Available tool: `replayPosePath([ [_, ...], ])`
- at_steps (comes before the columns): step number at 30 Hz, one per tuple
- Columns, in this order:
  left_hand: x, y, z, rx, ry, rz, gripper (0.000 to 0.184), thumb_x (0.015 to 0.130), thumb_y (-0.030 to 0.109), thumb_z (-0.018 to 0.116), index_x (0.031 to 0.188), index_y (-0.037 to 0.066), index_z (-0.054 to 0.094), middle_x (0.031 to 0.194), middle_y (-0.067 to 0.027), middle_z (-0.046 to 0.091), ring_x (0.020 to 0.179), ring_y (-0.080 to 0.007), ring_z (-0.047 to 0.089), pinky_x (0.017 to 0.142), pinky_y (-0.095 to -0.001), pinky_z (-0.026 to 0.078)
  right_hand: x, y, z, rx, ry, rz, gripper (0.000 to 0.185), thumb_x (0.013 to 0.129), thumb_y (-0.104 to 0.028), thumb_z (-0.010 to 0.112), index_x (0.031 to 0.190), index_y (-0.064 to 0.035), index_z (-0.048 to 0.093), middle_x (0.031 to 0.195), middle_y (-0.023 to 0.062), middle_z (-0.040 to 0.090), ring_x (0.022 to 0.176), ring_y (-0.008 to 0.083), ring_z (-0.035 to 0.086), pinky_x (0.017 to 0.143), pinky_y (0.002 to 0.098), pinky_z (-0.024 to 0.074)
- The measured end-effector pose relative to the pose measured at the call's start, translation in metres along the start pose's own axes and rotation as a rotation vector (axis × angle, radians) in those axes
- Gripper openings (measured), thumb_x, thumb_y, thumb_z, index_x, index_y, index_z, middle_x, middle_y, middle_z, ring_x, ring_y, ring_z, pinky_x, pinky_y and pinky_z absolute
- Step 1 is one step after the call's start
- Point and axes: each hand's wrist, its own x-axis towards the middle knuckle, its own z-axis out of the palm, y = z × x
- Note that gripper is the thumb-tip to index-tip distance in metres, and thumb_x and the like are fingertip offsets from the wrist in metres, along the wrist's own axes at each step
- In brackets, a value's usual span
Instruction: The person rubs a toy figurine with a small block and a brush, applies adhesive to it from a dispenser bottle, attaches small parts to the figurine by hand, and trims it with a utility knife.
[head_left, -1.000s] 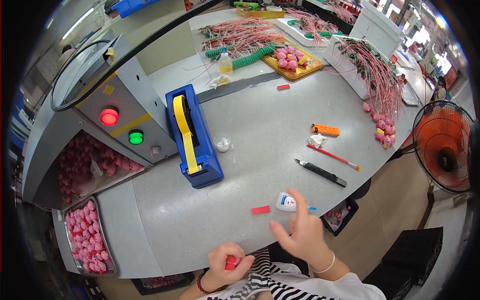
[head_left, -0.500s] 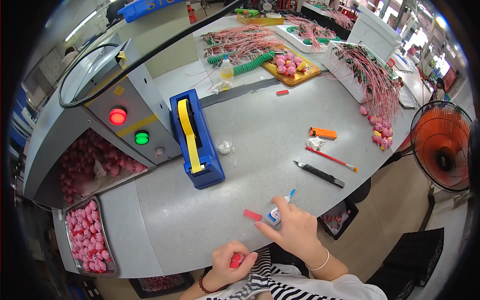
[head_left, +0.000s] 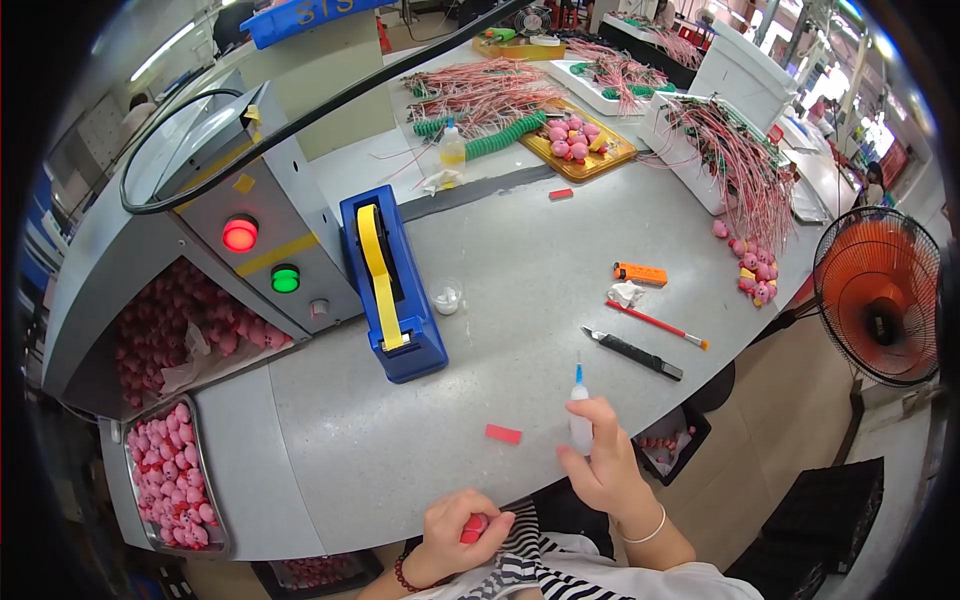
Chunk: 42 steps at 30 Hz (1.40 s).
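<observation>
My left hand [head_left: 455, 535] is closed around a small pink and red figure [head_left: 474, 528], close to my body at the table's front edge. The fingers hide most of the figure. In my right hand [head_left: 608, 465] is a small white squeeze bottle [head_left: 580, 425] with a blue needle tip, pointing away from me. Thumb and index finger lie around its sides. Left of the bottle, a flat red strip [head_left: 503, 434] lies on the grey table [head_left: 400, 450].
A blue tape dispenser [head_left: 415, 335] stands by the grey machine [head_left: 190, 230]. To the right lie a black craft knife [head_left: 635, 354], a red brush [head_left: 655, 323] and an orange lighter [head_left: 640, 274]. Trays of pink figures [head_left: 172, 475] and wires [head_left: 735, 180] surround the workspace; a fan [head_left: 880, 300] stands right.
My right hand has moved slightly right with the bottle, which has turned from leaning right to pointing nearly straight ahead. The left hand keeps hold of the figure.
</observation>
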Motion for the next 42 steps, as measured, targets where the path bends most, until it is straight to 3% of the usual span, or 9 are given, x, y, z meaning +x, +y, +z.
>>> replayPosePath([
  [2,-0.002,0.001,-0.002,-0.015,0.005,-0.001,0.019,0.067,0.002,0.068,0.072,0.005,0.050,0.056,-0.0046,0.052,0.042,-0.0129,0.046,0.040,-0.0232,0.036,-0.003,0.001,0.004,0.123,-0.003,-0.002,0.042,0.073,0.000,0.052,0.110,-0.0057,0.032,0.084,0.0143,0.050,0.065,0.0182,0.052,0.057,0.0296,0.0417],
  [4,-0.004,0.004,-0.005,-0.103,-0.042,-0.109,0.019,0.068,0.002,0.067,0.073,0.004,0.050,0.054,-0.0027,0.052,0.041,-0.0087,0.045,0.040,-0.0207,0.034,-0.003,-0.005,0.013,0.709,0.071,0.132,0.041,0.078,-0.004,0.054,0.111,-0.0040,0.029,0.090,0.0150,0.054,0.068,0.0172,0.053,0.065,0.0274,0.0426],
  [10,-0.002,0.014,-0.010,-0.221,0.014,-0.198,0.019,0.069,-0.002,0.064,0.075,0.003,0.046,0.060,-0.0009,0.052,0.049,-0.0037,0.042,0.046,-0.0168,0.032,0.016,-0.013,0.014,1.058,0.024,0.326,0.031,0.081,-0.008,0.053,0.104,-0.0033,0.032,0.074,0.0102,0.057,0.067,0.0112,0.051,0.063,0.0238,0.0422],
  [17,-0.001,0.005,-0.015,-0.201,0.004,-0.327,0.016,0.071,-0.001,0.062,0.071,0.003,0.047,0.059,0.0004,0.050,0.051,-0.0031,0.040,0.046,-0.0172,0.031,0.022,0.015,-0.005,1.233,0.315,0.233,0.024,0.075,-0.011,0.060,0.093,0.0028,0.052,0.070,0.0071,0.057,0.056,0.0055,0.046,0.048,0.0192,0.0353],
  [22,0.007,0.005,-0.014,-0.236,-0.081,-0.318,0.021,0.071,0.001,0.065,0.081,0.003,0.046,0.061,-0.0001,0.049,0.050,-0.0034,0.040,0.047,-0.0176,0.032,0.027,0.023,-0.020,0.659,0.636,0.279,0.025,0.077,-0.018,0.056,0.088,0.0041,0.056,0.060,-0.0016,0.042,0.050,0.0042,0.031,0.043,0.0199,0.0211],
  [27,0.017,-0.003,-0.019,-0.434,-0.185,-0.308,0.040,0.074,-0.004,0.056,0.104,0.004,0.031,0.103,-0.0106,0.037,0.078,-0.0101,0.045,0.067,-0.0200,0.038,0.021,0.024,-0.015,0.838,0.588,0.313,0.025,0.080,-0.021,0.054,0.083,0.0037,0.057,0.057,-0.0018,0.040,0.049,0.0040,0.031,0.044,0.0196,0.0222],
  [34,0.018,-0.005,-0.021,-0.752,0.192,-0.451,0.038,0.081,0.000,0.053,0.107,0.007,0.026,0.096,-0.0117,0.046,0.068,-0.0151,0.055,0.055,-0.0230,0.045,0.023,0.035,-0.012,1.001,0.618,0.296,0.037,0.086,-0.034,0.045,0.084,0.0014,0.055,0.052,-0.0009,0.038,0.046,0.0055,0.030,0.042,0.0196,0.0228],
  [38,0.017,-0.008,-0.017,-0.743,0.188,-0.530,0.044,0.079,0.033,0.062,0.104,0.005,0.038,0.092,-0.0105,0.052,0.059,-0.0130,0.052,0.049,-0.0203,0.041,0.030,0.027,-0.006,1.276,0.602,0.339,0.039,0.088,-0.036,0.042,0.089,0.0001,0.055,0.052,0.0001,0.039,0.047,0.0072,0.033,0.041,0.0208,0.0234],
  [42,0.010,-0.021,-0.019,-0.731,0.183,-0.437,0.048,0.083,0.029,0.057,0.117,-0.002,0.042,0.102,-0.0095,0.054,0.080,-0.0136,0.055,0.068,-0.0236,0.043,0.025,0.021,0.018,1.439,0.428,0.469,0.039,0.088,-0.035,0.041,0.095,0.0004,0.055,0.055,0.0014,0.039,0.049,0.0101,0.033,0.043,0.0223,0.0260],
])
